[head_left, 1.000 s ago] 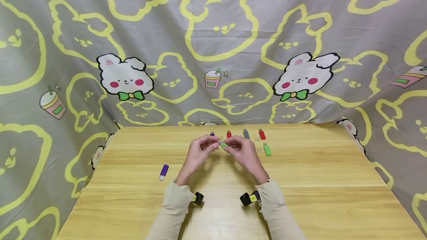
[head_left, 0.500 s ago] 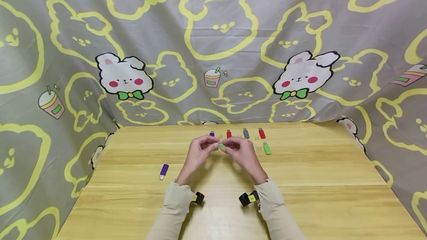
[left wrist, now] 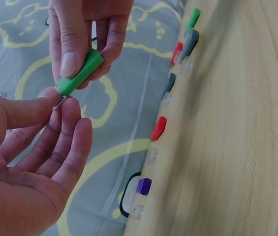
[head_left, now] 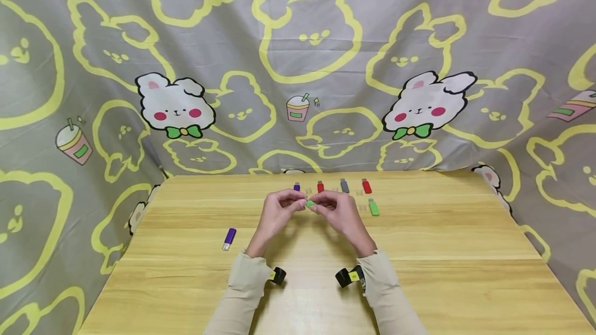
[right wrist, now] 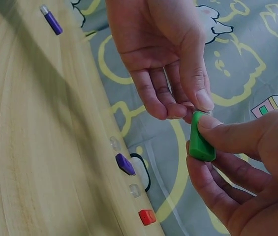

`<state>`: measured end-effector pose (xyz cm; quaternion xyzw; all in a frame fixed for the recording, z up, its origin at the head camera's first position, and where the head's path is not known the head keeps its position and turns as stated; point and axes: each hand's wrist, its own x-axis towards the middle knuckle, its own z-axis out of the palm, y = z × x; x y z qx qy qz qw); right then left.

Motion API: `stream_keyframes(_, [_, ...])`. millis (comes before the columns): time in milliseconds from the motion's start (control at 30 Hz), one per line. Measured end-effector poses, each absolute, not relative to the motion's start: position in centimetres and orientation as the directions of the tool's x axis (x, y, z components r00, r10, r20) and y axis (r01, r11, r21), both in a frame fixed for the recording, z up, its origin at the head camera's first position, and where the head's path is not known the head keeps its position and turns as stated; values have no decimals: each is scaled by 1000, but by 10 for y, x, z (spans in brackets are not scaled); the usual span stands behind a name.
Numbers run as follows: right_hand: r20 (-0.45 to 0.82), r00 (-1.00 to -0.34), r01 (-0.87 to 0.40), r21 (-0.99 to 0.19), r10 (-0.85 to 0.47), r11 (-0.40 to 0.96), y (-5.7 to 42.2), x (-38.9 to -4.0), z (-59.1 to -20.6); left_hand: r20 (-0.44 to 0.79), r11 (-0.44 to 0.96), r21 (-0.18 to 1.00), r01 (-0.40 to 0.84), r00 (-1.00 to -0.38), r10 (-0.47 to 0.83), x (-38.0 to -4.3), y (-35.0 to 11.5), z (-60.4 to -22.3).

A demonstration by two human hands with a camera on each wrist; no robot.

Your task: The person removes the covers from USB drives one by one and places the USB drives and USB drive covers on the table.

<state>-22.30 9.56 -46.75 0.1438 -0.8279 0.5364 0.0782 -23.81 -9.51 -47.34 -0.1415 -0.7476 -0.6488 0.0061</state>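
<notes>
Above the table, my two hands meet at a green USB flash drive. My right hand pinches its green body between thumb and fingers. My left hand pinches a small clear cap at the drive's plug end, with thumb and fingertips right at the green body. Most of the cap is hidden by the fingertips. In the left wrist view the drive slants from the upper hand down to the lower one.
Uncapped drives lie along the table's far side: purple, red, grey, another red and green. Clear caps lie beside them. A capped purple drive lies at left. A patterned curtain hangs behind.
The green drive has shifted slightly left towards my left fingertips, and the clear part seen between the hands a second ago is now mostly covered. Both arms stay nearly in place.
</notes>
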Motion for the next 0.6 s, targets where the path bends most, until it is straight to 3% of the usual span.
stream_keyframes(300, [257,-952,-302,-869,-164,392,98,-223,-464,177,99,975,199,-965,193,-238,-95,-471])
stream_keyframes(600, [216,-972,-236,-875,-96,422,118,-225,-466,211,24,977,211,-977,25,-245,-117,-465])
